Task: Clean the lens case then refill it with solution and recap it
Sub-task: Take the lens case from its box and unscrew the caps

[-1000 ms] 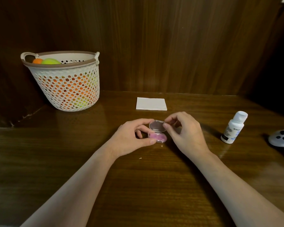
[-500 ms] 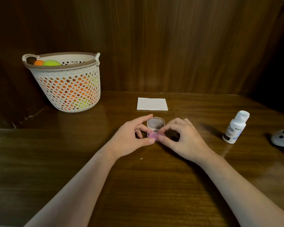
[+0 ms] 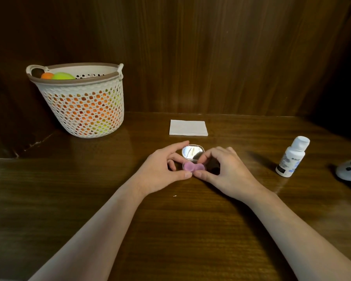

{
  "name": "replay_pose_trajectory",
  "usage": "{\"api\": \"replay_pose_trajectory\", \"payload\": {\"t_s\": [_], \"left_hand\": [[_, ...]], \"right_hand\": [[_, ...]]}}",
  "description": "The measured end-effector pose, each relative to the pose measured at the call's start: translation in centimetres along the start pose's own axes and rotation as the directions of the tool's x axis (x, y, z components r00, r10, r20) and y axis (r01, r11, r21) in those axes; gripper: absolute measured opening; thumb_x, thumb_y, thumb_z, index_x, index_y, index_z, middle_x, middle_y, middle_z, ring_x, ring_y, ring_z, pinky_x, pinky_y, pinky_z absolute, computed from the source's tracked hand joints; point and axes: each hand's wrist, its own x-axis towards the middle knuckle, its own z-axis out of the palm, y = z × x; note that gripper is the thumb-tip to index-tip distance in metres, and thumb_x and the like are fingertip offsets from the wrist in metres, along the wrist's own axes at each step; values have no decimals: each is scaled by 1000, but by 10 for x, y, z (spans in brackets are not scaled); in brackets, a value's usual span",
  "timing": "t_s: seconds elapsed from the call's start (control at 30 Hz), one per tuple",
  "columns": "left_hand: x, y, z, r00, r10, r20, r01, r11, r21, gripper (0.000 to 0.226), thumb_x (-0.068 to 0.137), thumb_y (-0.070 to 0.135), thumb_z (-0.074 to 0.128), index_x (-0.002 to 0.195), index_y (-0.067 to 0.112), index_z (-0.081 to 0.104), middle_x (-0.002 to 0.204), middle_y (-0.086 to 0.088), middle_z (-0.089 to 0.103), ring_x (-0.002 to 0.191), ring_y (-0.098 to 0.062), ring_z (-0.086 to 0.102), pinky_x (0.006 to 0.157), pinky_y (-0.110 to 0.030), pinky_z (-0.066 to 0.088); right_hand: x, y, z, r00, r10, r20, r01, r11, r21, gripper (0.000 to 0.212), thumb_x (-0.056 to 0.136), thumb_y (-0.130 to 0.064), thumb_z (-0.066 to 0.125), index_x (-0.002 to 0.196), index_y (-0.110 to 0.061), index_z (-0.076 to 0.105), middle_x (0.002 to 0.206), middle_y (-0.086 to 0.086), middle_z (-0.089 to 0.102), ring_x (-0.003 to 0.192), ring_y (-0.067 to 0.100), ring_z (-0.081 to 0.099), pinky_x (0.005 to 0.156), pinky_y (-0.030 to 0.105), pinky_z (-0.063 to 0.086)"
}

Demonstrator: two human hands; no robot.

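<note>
Now lid up vs 1 s ago | both hands, left (image 3: 160, 169) and right (image 3: 227, 171), pinch case (image 3: 194, 166) | tissue (image 3: 188, 127) behind case, bottle (image 3: 293, 157) right | wiping next

Dark wood-panelled wall (image 3: 211, 53) behind glossy brown wooden table (image 3: 190, 230); dim warm light, deep shadow right.

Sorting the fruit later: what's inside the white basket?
Over the basket rim show an orange ball and a green one; orange and yellow-green patches show through the holes. What lies at the bottom is hidden.
</note>
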Motion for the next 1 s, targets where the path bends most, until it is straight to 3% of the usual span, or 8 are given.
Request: {"api": "replay_pose_trajectory", "payload": {"t_s": [0.27, 0.4, 0.63, 0.7, 0.77, 0.9, 1.0], "left_hand": [[0, -1, 1, 1000, 9, -17, -9, 1000, 7, 84, 85, 27, 89, 155, 41, 45, 110, 21, 77, 92, -14, 72, 87, -30, 63], [1, -2, 0, 1000, 0, -19, 0, 1000, 5, 82, 84, 30, 90, 152, 45, 46, 110, 22, 77, 94, -11, 72, 86, -30, 63], [1, -3, 0, 1000, 8, -17, -8, 1000, -3, 82, 84, 29, 90, 152, 44, 45, 109, 22, 77, 95, -11, 72, 83, -26, 61], [1, -3, 0, 1000, -2, -26, 2, 1000, -23, 84, 84, 26, 90, 153, 44, 44, 110, 21, 77, 92, -10, 72, 80, -22, 59], [1, -3, 1, 999, -12, -33, 11, 1000, -16, 84, 85, 26, 89, 153, 44, 43, 110, 22, 77, 89, -9, 71, 78, -19, 58], [1, -3, 1, 999, -16, -40, 16, 1000, -12, 60, 88, 26, 86, 141, 38, 59, 112, 19, 77, 90, -11, 72, 81, -24, 61], [1, -3, 1, 999, -10, -41, 9, 1000, -28, 46, 91, 27, 83, 131, 39, 65, 113, 18, 76, 89, -9, 71, 80, -23, 60]], "right_hand": [[-5, -6, -6, 997, 74, -2, -73, 991, 109, 16, 88, -53, 80, 92, -49, 65, 96, -30, 67, 109, -14, 47, 78, 16, 39], [-5, -8, -8, 999, 35, 34, -38, 995, 90, 11, 89, -56, 76, 95, -56, 66, 103, -41, 65, 109, -15, 45, 79, 20, 39], [-6, -10, -5, 1000, -26, -1, 26, 998, 61, 11, 93, -57, 72, 98, -48, 69, 101, -28, 64, 108, -11, 47, 81, 17, 38], [-6, -12, -6, 992, 48, -117, -30, 988, 153, 12, 98, -56, 67, 100, -44, 67, 105, -27, 64, 106, -9, 56, 81, 12, 43], [-5, -15, -7, 962, 202, -182, -144, 947, 288, 16, 100, -60, 62, 101, -45, 63, 103, -27, 67, 102, -12, 60, 70, 8, 47], [-4, -17, -5, 950, 289, -119, -227, 901, 370, 18, 103, -58, 56, 112, -43, 58, 109, -25, 70, 101, -4, 66, 76, 13, 46], [-4, -18, -5, 955, 281, -97, -216, 881, 420, 15, 106, -54, 53, 114, -42, 56, 110, -27, 73, 104, -10, 67, 82, 14, 48]]}}
